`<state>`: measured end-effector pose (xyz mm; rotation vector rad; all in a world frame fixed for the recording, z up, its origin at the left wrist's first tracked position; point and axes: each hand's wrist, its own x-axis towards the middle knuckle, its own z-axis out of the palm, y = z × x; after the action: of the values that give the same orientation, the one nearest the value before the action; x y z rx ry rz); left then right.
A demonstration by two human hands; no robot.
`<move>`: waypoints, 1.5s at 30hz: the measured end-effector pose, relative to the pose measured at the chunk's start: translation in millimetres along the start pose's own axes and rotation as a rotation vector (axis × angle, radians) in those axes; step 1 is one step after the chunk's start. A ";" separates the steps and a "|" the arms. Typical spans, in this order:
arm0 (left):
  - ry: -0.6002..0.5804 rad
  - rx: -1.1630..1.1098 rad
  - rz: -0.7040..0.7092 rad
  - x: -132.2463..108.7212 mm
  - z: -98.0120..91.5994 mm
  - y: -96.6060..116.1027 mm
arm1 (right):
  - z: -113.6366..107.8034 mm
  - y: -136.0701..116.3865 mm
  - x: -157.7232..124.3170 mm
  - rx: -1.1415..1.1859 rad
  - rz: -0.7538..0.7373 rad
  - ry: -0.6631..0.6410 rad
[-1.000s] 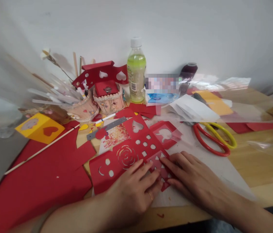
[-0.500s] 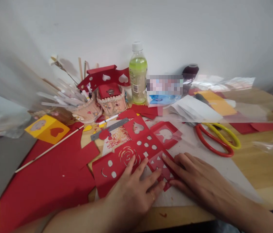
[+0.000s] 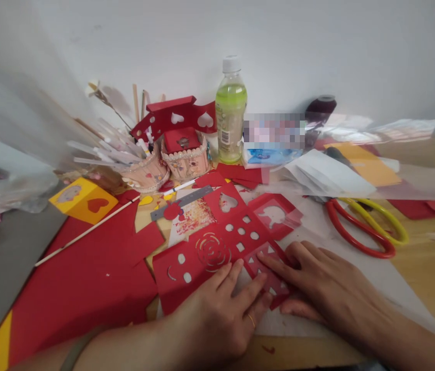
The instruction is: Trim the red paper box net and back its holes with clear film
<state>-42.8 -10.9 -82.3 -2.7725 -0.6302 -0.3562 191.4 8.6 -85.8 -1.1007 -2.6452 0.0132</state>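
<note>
A red paper cut-out (image 3: 236, 212) with folded panels lies flat before me. It bears a heart, dots, a spiral rose and smile-shaped holes. My left hand (image 3: 223, 312) rests palm down on its near part, fingers outstretched, a ring on one. My right hand (image 3: 319, 278) touches the panel with triangular holes, index finger extended across it and thumb low at its edge. A thin clear sheet (image 3: 255, 265) seems to cover that panel. Neither hand grips anything that I can see.
Big scissors (image 3: 360, 232) with red and yellow handles lie right. A grey ruler (image 3: 197, 197), red sheets (image 3: 97, 278) and a yellow box (image 3: 82, 201) are left. Behind stand a green drink bottle (image 3: 231, 118), a tissue pack (image 3: 273, 154) and a pen holder (image 3: 145, 172).
The view has shifted, so most things appear farther right. My left hand's fingers have drawn closer together and moved off the rose. My right index finger still lies on the triangle panel.
</note>
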 end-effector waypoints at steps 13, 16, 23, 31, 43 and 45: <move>0.030 0.013 -0.013 0.1 -1.5 2.2 | -11.5 14.1 -12.9 0.112 0.109 0.037; 0.081 -0.017 -0.031 2.2 0.1 -1.3 | -14.4 8.9 -17.0 0.240 0.226 0.096; -0.067 0.032 -0.072 14.9 -4.3 -7.8 | -26.7 -7.1 -10.0 0.948 0.560 -0.013; 0.144 -0.108 -0.146 11.8 -9.5 -18.1 | -29.1 -7.7 6.0 0.950 0.384 0.091; 0.306 -1.231 -0.942 50.9 -73.3 -89.3 | -82.0 7.4 88.6 1.097 0.410 0.151; 0.315 -1.328 -0.948 52.9 -77.9 -91.8 | -83.8 10.6 91.9 1.154 0.431 0.130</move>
<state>-51.7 64.3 25.2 -2.9702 -2.2023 -1.9402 158.4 72.1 16.4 -1.0768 -1.6833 1.2879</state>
